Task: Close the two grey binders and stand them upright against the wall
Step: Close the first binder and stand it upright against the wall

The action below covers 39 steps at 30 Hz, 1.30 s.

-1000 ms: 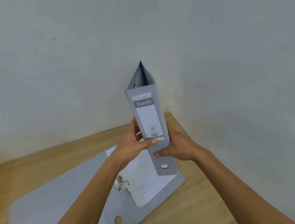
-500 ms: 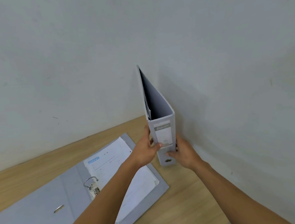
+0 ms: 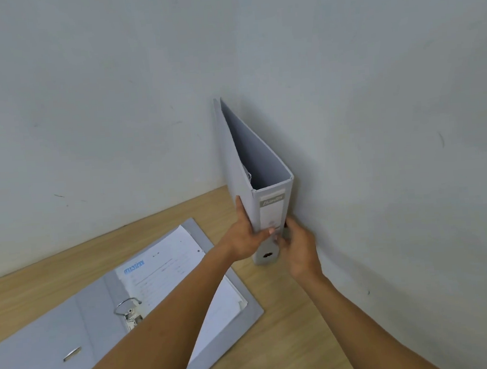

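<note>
A closed grey binder (image 3: 236, 167) stands upright in the corner where the two walls meet, its labelled spine facing me and its right cover along the right wall. My left hand (image 3: 245, 236) grips its left cover and spine edge. My right hand (image 3: 298, 245) holds the lower right side of the spine. A second grey binder (image 3: 95, 318) lies open flat on the wooden desk to the left, its ring mechanism (image 3: 128, 310) up and white printed pages on its right half. My left forearm crosses over those pages.
The wooden desk (image 3: 280, 335) runs from the left wall to the right wall (image 3: 376, 115). Its near edge lies below the frame. Bare desk shows in front of the standing binder.
The closed binder came down from mid-air and back into the corner, and now stands on the desk by the right wall. Both hands stayed on it.
</note>
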Each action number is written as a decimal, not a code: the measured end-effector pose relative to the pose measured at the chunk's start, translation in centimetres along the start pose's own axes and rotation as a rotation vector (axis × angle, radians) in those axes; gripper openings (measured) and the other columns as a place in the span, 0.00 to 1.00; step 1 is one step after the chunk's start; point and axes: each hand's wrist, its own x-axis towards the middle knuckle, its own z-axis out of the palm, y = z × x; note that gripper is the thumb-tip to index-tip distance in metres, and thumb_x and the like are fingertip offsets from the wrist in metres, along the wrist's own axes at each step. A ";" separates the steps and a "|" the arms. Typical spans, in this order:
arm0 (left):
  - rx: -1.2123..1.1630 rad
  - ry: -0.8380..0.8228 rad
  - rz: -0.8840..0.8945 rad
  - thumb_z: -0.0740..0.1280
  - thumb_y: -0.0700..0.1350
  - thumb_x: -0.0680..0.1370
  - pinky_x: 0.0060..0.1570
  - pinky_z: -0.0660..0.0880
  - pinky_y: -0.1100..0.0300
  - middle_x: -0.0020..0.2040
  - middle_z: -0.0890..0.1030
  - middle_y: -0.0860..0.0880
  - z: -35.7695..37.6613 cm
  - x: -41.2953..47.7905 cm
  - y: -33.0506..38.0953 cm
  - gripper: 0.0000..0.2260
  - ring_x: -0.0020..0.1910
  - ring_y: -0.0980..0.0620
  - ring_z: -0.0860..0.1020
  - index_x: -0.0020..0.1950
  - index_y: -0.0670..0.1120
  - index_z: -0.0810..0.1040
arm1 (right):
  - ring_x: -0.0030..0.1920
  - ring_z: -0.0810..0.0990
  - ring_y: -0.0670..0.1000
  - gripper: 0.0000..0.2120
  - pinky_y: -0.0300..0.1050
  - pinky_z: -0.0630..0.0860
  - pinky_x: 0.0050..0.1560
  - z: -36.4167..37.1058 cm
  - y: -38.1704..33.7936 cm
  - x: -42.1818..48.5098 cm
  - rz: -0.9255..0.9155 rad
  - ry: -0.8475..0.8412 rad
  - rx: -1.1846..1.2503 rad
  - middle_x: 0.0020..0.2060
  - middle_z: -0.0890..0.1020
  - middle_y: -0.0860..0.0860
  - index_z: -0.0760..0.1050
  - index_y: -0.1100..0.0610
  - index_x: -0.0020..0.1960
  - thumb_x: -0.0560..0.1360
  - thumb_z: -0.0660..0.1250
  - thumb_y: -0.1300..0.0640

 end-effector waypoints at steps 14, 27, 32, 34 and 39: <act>0.088 -0.056 0.008 0.64 0.52 0.83 0.75 0.67 0.46 0.83 0.62 0.43 0.6 2.0 1.1 0.45 0.79 0.41 0.65 0.82 0.48 0.29 | 0.69 0.78 0.53 0.26 0.53 0.76 0.68 0.0 -0.6 0.4 0.032 0.217 0.020 0.71 0.77 0.55 0.70 0.59 0.76 0.79 0.61 0.70; 0.037 0.107 0.002 0.65 0.44 0.83 0.71 0.71 0.43 0.78 0.69 0.39 3.5 2.2 1.5 0.43 0.74 0.37 0.72 0.82 0.45 0.32 | 0.73 0.74 0.55 0.29 0.55 0.72 0.72 0.4 -1.3 -0.2 0.083 0.216 0.019 0.75 0.68 0.57 0.62 0.60 0.79 0.80 0.58 0.72; 0.047 0.087 -0.035 0.66 0.44 0.82 0.73 0.69 0.43 0.79 0.68 0.40 3.0 2.5 1.9 0.43 0.75 0.37 0.70 0.83 0.45 0.35 | 0.70 0.77 0.53 0.32 0.52 0.74 0.71 -0.5 -1.5 -0.3 0.089 0.179 -0.005 0.72 0.72 0.56 0.65 0.57 0.79 0.77 0.58 0.73; 0.060 0.087 -0.047 0.67 0.43 0.82 0.73 0.69 0.44 0.79 0.68 0.41 2.6 2.4 1.9 0.43 0.76 0.39 0.70 0.84 0.45 0.38 | 0.66 0.79 0.52 0.31 0.50 0.76 0.68 -1.1 -1.4 -0.5 0.103 0.165 0.010 0.67 0.77 0.54 0.68 0.56 0.77 0.76 0.60 0.72; 0.091 0.060 -0.061 0.67 0.43 0.81 0.70 0.73 0.42 0.81 0.66 0.44 1.3 0.9 1.0 0.38 0.76 0.41 0.70 0.85 0.47 0.48 | 0.52 0.83 0.52 0.20 0.46 0.81 0.49 -1.6 -1.0 -1.1 0.179 0.142 -0.009 0.54 0.83 0.51 0.77 0.54 0.64 0.74 0.63 0.67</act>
